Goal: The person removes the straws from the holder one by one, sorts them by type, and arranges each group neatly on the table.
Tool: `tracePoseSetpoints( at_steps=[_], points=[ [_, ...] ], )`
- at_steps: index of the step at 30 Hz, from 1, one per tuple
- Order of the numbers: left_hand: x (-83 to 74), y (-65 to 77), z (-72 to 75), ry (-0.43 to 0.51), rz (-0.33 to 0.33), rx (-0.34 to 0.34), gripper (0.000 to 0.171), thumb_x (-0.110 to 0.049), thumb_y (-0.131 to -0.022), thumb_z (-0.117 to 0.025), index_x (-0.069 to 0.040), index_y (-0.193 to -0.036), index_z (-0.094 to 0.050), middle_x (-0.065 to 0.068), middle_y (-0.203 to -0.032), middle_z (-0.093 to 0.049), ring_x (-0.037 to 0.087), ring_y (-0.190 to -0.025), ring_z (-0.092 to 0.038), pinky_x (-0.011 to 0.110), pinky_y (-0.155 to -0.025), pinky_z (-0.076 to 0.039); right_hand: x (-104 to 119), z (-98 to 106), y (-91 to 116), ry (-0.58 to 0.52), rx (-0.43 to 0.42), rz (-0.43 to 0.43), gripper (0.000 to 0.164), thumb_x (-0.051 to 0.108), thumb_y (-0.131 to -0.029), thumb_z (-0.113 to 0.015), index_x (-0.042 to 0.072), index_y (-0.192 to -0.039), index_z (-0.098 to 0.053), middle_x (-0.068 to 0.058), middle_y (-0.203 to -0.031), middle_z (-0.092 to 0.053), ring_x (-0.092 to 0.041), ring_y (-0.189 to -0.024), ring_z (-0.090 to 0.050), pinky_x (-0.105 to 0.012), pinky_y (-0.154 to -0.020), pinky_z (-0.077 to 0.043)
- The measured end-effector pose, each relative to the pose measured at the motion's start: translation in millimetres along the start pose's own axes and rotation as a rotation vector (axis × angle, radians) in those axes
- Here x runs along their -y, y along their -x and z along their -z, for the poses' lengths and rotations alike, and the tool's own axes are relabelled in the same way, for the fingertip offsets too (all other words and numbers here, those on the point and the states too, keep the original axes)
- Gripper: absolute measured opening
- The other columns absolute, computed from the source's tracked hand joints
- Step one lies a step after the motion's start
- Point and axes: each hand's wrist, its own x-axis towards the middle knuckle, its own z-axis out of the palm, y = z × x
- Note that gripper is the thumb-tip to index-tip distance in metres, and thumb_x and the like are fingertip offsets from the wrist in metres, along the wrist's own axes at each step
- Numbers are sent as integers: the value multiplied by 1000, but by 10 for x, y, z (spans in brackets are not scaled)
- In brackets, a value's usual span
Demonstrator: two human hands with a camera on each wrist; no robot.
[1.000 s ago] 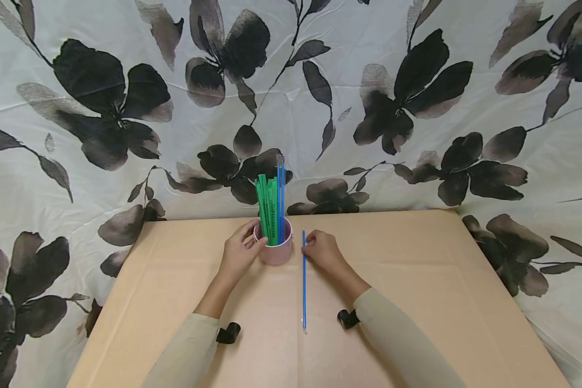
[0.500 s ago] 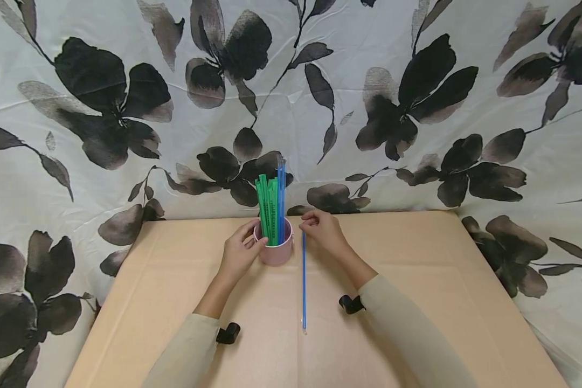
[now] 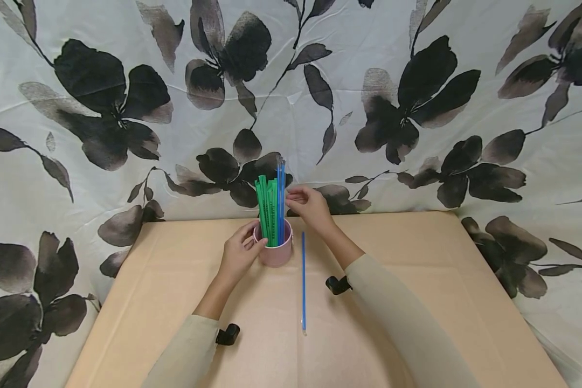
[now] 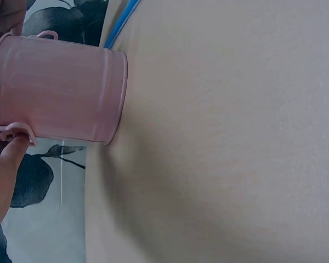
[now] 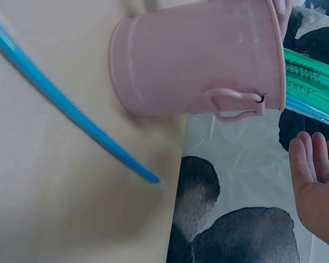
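Note:
A small pink bucket (image 3: 275, 255) with loop handles on its sides stands near the table's back edge. Upright in it are several green sticks (image 3: 267, 210) with black print and slim blue sticks (image 3: 281, 202) with clear upper ends. My left hand (image 3: 240, 253) holds the bucket by its left side, a finger at a handle (image 4: 19, 130) in the left wrist view. My right hand (image 3: 312, 207) is raised beside the blue sticks, thumb and index tips close to them. In the right wrist view its other fingers (image 5: 315, 159) are extended. Another blue stick (image 3: 303, 285) lies lengthwise on the table.
The tan table (image 3: 393, 258) ends just behind the bucket. A white cloth (image 3: 320, 134) with dark flowers hangs behind it and shows at both sides. Each wrist bears a small black camera (image 3: 228, 334).
My right hand has left the far end of the lying blue stick, risen, and moved left to the sticks in the bucket. The left hand and bucket have stayed put.

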Motion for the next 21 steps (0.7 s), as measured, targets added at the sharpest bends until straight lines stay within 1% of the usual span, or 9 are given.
tracePoseSetpoints(
  at_steps=[7, 12, 17, 21],
  points=[
    [-5, 37, -7, 12, -14, 2, 58, -1, -95, -71, 9, -147, -49, 29, -150, -51, 47, -140, -49, 52, -116, -45, 95, -44, -61, -8, 11, -29, 34, 16, -97, -74, 2, -126, -67, -16, -118, -73, -28, -106, -72, -32, -90, -65],
    [-13, 62, -12, 17, -18, 10, 58, -1, -95, -71, 10, -148, -48, 29, -151, -50, 48, -141, -47, 53, -116, -44, 127, -60, -66, -32, 7, -44, 31, 13, -97, -73, 0, -126, -67, -18, -115, -73, -28, -102, -72, -30, -84, -66],
    [-23, 91, -4, 11, -13, 2, 58, -2, -95, -72, 9, -148, -49, 29, -152, -50, 48, -141, -48, 53, -116, -45, 149, -92, -64, -35, 23, -33, 31, 11, -98, -71, -1, -126, -66, -18, -112, -73, -26, -97, -72, -29, -83, -67],
    [-31, 99, -2, 2, -12, 3, 58, -2, -95, -71, 9, -147, -49, 29, -151, -50, 47, -141, -48, 52, -116, -45, 148, -108, -57, -18, 20, -19, 28, 10, -98, -71, 0, -124, -67, -17, -110, -72, -26, -95, -72, -29, -81, -67]
  ],
)
